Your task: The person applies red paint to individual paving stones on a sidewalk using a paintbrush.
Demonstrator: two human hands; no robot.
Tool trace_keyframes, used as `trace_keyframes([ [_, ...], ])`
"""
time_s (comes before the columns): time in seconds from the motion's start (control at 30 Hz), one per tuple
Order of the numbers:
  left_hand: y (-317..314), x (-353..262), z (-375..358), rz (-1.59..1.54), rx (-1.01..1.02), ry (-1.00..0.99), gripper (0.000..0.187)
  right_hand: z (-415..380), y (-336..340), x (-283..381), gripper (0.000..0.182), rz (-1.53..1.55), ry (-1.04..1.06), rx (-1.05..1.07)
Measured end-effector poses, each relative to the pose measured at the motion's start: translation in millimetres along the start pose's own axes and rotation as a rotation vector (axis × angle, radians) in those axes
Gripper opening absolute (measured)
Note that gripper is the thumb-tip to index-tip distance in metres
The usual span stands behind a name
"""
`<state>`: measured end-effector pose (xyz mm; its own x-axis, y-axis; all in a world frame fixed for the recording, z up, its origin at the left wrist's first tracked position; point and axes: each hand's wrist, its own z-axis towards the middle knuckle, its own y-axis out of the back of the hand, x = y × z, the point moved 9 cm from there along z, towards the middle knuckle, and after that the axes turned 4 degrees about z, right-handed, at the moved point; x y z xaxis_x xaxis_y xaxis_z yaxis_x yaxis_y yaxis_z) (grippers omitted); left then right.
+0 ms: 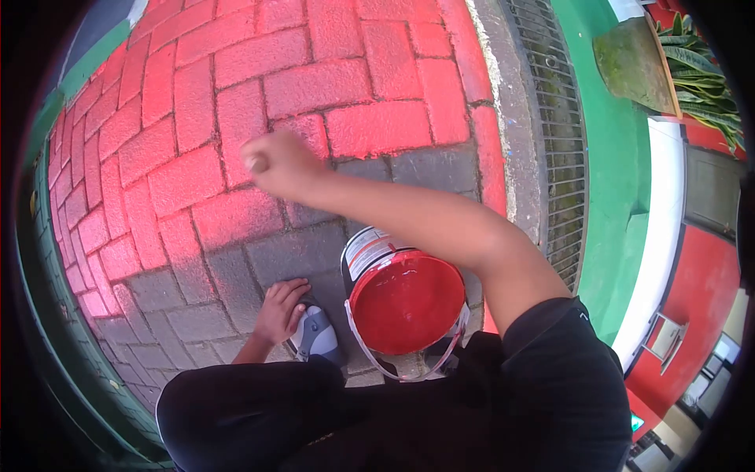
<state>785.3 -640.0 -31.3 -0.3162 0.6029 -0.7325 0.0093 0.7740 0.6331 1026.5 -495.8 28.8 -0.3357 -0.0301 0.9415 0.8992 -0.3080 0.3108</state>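
My right hand (283, 164) is closed over the red-painted bricks (377, 128), slightly blurred; what it holds, if anything, is hidden beneath it. Below, my left hand (281, 310) rests by a grey shoe (316, 334), fingers stretched out on the unpainted bricks (295, 256). Between my right forearm and my body stands an open bucket (407, 303) of red paint, its handle lowered toward me.
A metal drain grate (560, 149) runs along the right behind a kerb. Beyond it lie a green surface (609, 181), a mossy planter (633, 67) with long leaves and a red wall (696, 291). A green edge curves along the left.
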Motion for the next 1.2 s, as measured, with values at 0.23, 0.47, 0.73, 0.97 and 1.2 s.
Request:
trace_keyframes([
  [0.23, 1, 2, -1, -0.006, 0.002, 0.009, 0.041, -55, 97, -84, 0.011, 0.265, -0.419, -0.290],
  [0.47, 1, 1, -4, -0.035, 0.009, -0.019, 0.041, -126, 291, -85, 0.012, -0.524, -0.306, -0.642],
  [0.73, 0, 3, -3, -0.020, 0.017, 0.009, 0.042, -8, 35, -12, 0.010, -0.036, -0.036, -0.091],
  [0.97, 0, 4, -5, -0.026, 0.015, 0.016, 0.043, -45, 101, -116, 0.003, 0.461, -0.451, -0.112],
  [1.2, 1, 4, -6, -0.041, 0.048, -0.020, 0.042, -72, 333, -143, 0.010, -0.013, -0.468, -0.644],
])
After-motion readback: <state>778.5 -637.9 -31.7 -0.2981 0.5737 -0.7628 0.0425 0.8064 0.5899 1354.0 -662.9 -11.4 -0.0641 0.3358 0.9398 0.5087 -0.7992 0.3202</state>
